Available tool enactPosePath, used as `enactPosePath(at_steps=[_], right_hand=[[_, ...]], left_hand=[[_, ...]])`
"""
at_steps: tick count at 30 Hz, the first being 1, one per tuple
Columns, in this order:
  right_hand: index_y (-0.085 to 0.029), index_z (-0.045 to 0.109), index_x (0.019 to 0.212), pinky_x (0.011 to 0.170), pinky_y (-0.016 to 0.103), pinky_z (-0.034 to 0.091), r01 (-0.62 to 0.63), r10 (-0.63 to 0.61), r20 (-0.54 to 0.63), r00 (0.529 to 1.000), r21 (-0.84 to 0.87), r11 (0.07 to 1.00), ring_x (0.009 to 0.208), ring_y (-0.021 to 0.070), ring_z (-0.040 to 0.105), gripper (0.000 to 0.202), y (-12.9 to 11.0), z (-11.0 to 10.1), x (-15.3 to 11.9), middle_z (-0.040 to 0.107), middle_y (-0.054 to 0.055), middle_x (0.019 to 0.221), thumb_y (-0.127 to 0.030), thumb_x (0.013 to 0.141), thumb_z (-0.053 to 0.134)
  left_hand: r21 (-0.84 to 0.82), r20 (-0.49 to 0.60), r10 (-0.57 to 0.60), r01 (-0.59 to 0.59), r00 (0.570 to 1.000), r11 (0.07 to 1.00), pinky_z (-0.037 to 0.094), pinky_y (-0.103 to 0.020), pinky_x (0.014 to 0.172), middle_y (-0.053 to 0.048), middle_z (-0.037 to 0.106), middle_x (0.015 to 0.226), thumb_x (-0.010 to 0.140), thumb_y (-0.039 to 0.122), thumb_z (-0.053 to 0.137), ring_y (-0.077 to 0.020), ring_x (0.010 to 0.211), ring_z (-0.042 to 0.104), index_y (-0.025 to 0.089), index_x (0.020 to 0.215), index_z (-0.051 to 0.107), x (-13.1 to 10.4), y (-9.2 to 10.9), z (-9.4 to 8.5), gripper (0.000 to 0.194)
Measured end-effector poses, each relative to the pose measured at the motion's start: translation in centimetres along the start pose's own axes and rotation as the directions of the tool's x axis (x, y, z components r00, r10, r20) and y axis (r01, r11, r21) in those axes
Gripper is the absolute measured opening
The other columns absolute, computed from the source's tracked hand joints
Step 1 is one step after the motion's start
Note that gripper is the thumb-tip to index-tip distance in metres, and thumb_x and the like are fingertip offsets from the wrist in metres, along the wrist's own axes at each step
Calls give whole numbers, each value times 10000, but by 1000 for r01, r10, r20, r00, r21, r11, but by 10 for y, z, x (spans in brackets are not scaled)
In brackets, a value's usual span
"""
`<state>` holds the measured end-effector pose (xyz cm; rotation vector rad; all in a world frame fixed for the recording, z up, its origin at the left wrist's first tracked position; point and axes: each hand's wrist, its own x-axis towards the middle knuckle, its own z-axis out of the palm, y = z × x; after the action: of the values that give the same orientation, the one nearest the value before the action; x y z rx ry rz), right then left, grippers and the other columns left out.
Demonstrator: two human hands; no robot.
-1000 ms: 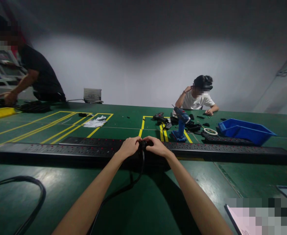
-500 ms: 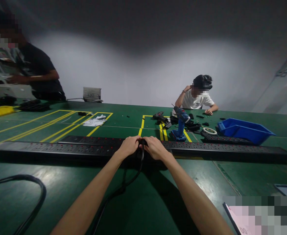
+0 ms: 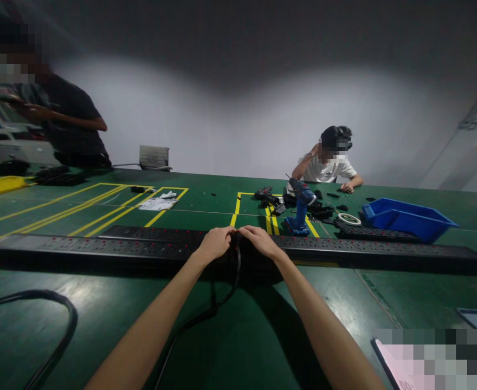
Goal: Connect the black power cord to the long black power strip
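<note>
A long black socket strip [image 3: 141, 248], dotted red, lies crosswise — a black cable [image 3: 238, 279] curving before it.

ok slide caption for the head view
Left hand and right hand at a cable by a socket strip, blue drill beyond.

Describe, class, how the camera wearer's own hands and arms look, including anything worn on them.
The left hand and right hand are ungloved, with slender fingers; no ring can be made out. The left forearm and right forearm are bare: no sleeve, watch, bracelet or marking shows on either. Fingernails are too small to judge.
</note>
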<state>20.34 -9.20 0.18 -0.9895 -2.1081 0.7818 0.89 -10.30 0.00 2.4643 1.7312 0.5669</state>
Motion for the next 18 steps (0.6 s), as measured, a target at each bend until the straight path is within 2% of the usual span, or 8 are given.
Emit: enactPosePath(at_steps=[5, 11, 15, 18], right_hand=[[-258, 688, 1040, 898, 342, 440, -64, 61, -54, 997, -46, 997, 982, 212, 625, 395, -2, 6, 2, 702, 18, 1015, -557, 789, 632], [-247, 667, 1072, 910, 359, 421, -24, 12, -83, 996, -135, 991, 973, 210, 614, 428, -3, 6, -3, 692, 29, 1004, -552, 771, 654], [-259, 635, 1134, 963, 399, 385, 15, -17, -13, 1000, -109, 994, 1060, 226, 589, 406, -9, 0, -7, 674, 33, 1091, -458, 781, 667], [-288, 588, 1213, 987, 418, 368, 27, -24, 53, 998, -55, 998, 1088, 231, 581, 526, -14, -7, -10, 669, 15, 1112, -366, 713, 734]], left_hand=[[-18, 9, -8, 8, 1000, 1000, 464, -300, 844, -51, 706, 1079, 914, 208, 421, -221, 974, 653, 258, 1147, 630, -1, 2, -3, 317], [-23, 23, -25, 26, 999, 999, 461, -297, 871, -35, 702, 1096, 920, 208, 406, -214, 995, 649, 264, 1130, 642, -1, 4, -5, 321], [-24, 31, -45, 46, 999, 999, 463, -296, 860, -42, 701, 1099, 913, 203, 406, -220, 999, 646, 260, 1155, 635, -1, 4, -5, 338], [-32, 18, -43, 43, 999, 999, 464, -304, 852, -47, 700, 1100, 909, 200, 404, -229, 993, 648, 256, 1151, 635, -1, 4, -5, 339]])
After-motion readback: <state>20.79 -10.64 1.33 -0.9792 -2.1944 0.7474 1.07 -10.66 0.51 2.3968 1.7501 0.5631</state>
